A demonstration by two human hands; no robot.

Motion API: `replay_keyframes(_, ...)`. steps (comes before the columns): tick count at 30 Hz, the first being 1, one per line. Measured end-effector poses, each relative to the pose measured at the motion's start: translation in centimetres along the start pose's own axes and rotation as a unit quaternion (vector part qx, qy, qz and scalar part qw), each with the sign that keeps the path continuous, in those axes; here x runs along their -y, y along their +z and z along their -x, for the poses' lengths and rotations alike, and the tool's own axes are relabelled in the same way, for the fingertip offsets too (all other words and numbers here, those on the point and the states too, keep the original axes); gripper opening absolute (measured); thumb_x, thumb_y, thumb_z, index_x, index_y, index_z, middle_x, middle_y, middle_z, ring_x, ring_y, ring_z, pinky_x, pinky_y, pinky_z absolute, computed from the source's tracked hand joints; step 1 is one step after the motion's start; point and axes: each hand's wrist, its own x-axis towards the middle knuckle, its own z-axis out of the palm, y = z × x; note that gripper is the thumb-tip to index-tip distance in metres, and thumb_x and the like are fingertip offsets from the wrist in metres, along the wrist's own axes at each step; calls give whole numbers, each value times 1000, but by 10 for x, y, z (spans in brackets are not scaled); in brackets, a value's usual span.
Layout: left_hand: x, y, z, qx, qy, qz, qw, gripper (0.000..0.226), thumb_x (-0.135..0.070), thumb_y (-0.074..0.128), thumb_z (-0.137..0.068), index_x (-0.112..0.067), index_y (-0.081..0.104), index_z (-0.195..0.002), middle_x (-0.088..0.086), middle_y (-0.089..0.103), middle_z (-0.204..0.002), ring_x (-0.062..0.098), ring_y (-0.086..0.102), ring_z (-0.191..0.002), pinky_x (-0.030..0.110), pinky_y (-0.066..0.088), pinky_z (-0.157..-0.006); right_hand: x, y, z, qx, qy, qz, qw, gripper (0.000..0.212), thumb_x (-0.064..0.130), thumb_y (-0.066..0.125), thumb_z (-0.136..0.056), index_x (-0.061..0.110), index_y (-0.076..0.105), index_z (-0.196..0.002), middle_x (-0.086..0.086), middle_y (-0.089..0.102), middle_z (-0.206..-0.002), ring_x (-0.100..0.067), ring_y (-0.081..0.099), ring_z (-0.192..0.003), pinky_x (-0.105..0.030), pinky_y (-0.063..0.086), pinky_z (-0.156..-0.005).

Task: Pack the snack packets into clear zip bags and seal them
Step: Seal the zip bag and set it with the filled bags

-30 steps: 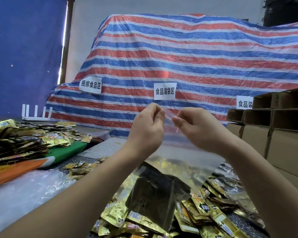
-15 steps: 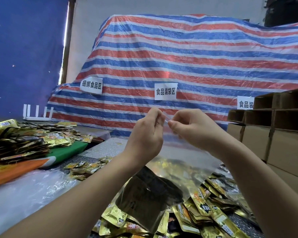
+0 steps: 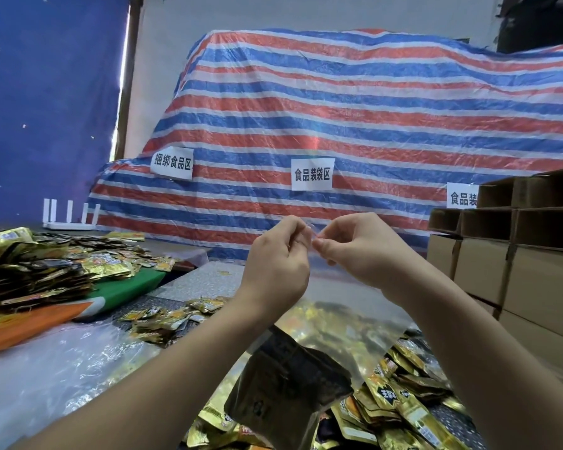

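Observation:
I hold a clear zip bag (image 3: 345,306) up in front of me by its top edge. My left hand (image 3: 278,258) and my right hand (image 3: 355,248) pinch that edge, fingertips almost touching. Dark and gold snack packets (image 3: 290,381) hang in the bottom of the bag. Below it lies a heap of loose gold snack packets (image 3: 400,407) on the table.
A second pile of gold packets (image 3: 46,264) sits at the left on a green and orange board (image 3: 124,287). A small cluster of packets (image 3: 173,316) lies mid-table. Stacked cardboard boxes (image 3: 514,254) stand at right. A striped tarp (image 3: 338,125) with paper labels rises behind.
My two hands have come closer together along the bag's top edge. The bag with its packets has swung slightly left and lower.

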Motion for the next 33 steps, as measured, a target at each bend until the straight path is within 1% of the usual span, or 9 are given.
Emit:
replay_keyframes(3, -2, 2, 3, -22, -21, -6, 1000, 24, -18, 49, -101, -15, 60, -80, -3, 54, -61, 14, 44, -55, 35, 36, -54, -3, 1, 2, -6, 11, 5, 1000, 20, 29, 71, -92, 19, 73, -76, -1, 67, -66, -12, 56, -62, -30, 43, -60)
replay_keyframes(8, -2, 1, 1, -10, -32, -4, 999, 24, -20, 50, -101, -16, 61, -80, 3, 59, -64, 11, 44, -52, 30, 36, -52, -3, -2, 1, 14, 35, -7, 999, 19, 29, 72, -92, 17, 75, -77, -4, 70, -68, -11, 58, -63, -30, 45, -66)
replay_keyframes(12, 0, 3, 3, -24, -33, -12, 999, 23, -19, 50, -101, -13, 62, -82, 4, 60, -65, 13, 47, -55, 36, 39, -53, -4, -1, 2, 7, 41, 31, 999, 24, 33, 71, -92, 19, 72, -73, 0, 67, -64, -5, 52, -56, -25, 43, -57)
replay_keyframes(17, 5, 5, 7, -34, -40, -23, 998, 26, -20, 52, -101, -14, 61, -78, 0, 57, -63, 12, 45, -54, 29, 36, -51, -10, 4, 7, 9, 56, 17, 998, 24, 28, 69, -93, 16, 72, -72, -5, 66, -68, -13, 55, -63, -31, 45, -63)
replay_keyframes(20, 7, 5, 9, -44, -48, -21, 998, 28, -21, 53, -101, -12, 60, -75, 3, 58, -63, 11, 44, -53, 28, 35, -50, -16, 6, 10, 9, 62, 25, 998, 25, 28, 69, -93, 14, 71, -72, -1, 63, -63, -11, 53, -59, -30, 43, -60)
replay_keyframes(24, 8, 3, 11, -18, -42, -17, 999, 29, -20, 54, -101, -12, 59, -74, 5, 57, -63, 7, 40, -49, 24, 32, -47, -20, 2, 12, 24, 63, 30, 997, 21, 30, 71, -92, 18, 73, -75, 2, 69, -67, -5, 59, -60, -21, 45, -59)
replay_keyframes(27, 7, 0, 7, -1, -56, 21, 998, 27, -22, 52, -102, -11, 61, -78, 14, 60, -69, 9, 40, -50, 29, 34, -48, -16, 1, 10, 47, 63, 11, 997, 20, 31, 68, -94, 17, 74, -82, 2, 73, -74, 2, 61, -59, -16, 44, -59)
replay_keyframes(31, 4, -1, 4, 16, -52, 15, 998, 27, -22, 53, -101, -16, 63, -77, 8, 62, -68, 11, 46, -53, 31, 39, -50, -13, 1, 7, 54, 67, -2, 996, 19, 28, 64, -97, 19, 75, -83, 4, 73, -73, 3, 62, -59, -17, 43, -61)
replay_keyframes(33, 3, -2, 4, 24, -62, 18, 998, 26, -22, 53, -101, -19, 64, -78, 7, 65, -71, 21, 56, -61, 37, 47, -58, -13, 0, 7, 51, 74, -13, 996, 18, 25, 67, -96, 17, 75, -82, 4, 72, -71, 2, 62, -58, -15, 43, -59)
